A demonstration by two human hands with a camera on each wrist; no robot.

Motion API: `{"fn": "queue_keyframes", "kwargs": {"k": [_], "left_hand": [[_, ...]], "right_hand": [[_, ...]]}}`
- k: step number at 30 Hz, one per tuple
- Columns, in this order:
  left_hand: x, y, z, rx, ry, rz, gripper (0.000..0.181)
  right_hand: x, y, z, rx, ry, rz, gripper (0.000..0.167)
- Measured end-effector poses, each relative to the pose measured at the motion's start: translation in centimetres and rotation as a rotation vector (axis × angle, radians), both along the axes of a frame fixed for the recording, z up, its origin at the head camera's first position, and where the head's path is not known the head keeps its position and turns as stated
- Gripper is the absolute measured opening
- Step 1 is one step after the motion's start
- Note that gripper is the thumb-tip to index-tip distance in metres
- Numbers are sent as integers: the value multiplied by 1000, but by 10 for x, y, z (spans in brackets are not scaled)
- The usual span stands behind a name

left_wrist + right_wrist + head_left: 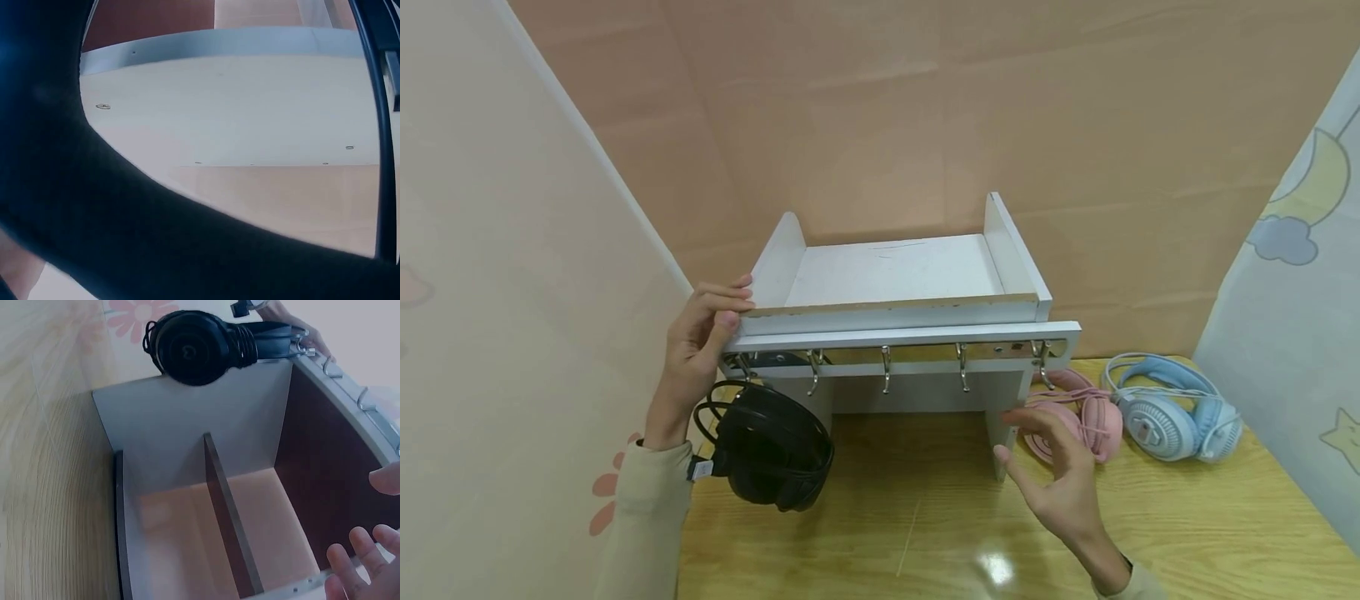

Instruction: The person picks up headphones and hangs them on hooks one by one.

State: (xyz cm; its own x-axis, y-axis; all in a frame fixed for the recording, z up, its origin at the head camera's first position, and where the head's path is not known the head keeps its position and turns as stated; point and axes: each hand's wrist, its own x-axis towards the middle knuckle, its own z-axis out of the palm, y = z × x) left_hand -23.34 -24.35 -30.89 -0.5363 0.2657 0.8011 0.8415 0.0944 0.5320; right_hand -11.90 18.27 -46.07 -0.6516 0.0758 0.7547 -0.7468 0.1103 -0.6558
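Black headphones (778,446) hang at the left end of the white shelf (887,312), their headband over the leftmost hook in the right wrist view. My left hand (696,354) grips the shelf's front left corner, fingers over the side panel and thumb at the front. Near the shelf's right leg, my right hand (1060,479) is apart from everything, thumb and fingers spread in a curve with nothing between them. Dark curved parts of the headphones (156,212) fill much of the left wrist view. The right wrist view shows the black earcup (190,350) side-on.
Several metal hooks (886,369) line the shelf's front rail. Pink headphones (1101,425) and light blue headphones (1161,425) lie on the wooden table (1240,533) right of the shelf. A brown-covered wall (880,125) stands behind; pale patterned panels (1311,333) flank both sides.
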Motion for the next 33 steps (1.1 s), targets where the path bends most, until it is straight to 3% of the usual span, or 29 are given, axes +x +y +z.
{"fn": "queue_keyframes", "kwargs": {"k": [6, 10, 19, 33], "left_hand": [[0, 2, -1, -6, 16, -10, 18], [1, 2, -2, -5, 11, -12, 18], [4, 2, -1, -25, -18, 27, 23], [5, -2, 4, -64, -38, 8, 19]], "right_hand": [[-3, 16, -3, -81, 15, 97, 52], [-3, 23, -4, -105, -2, 94, 48], [-10, 40, 1, 47, 4, -158, 46], [-41, 83, 8, 233, -171, -325, 44]]}}
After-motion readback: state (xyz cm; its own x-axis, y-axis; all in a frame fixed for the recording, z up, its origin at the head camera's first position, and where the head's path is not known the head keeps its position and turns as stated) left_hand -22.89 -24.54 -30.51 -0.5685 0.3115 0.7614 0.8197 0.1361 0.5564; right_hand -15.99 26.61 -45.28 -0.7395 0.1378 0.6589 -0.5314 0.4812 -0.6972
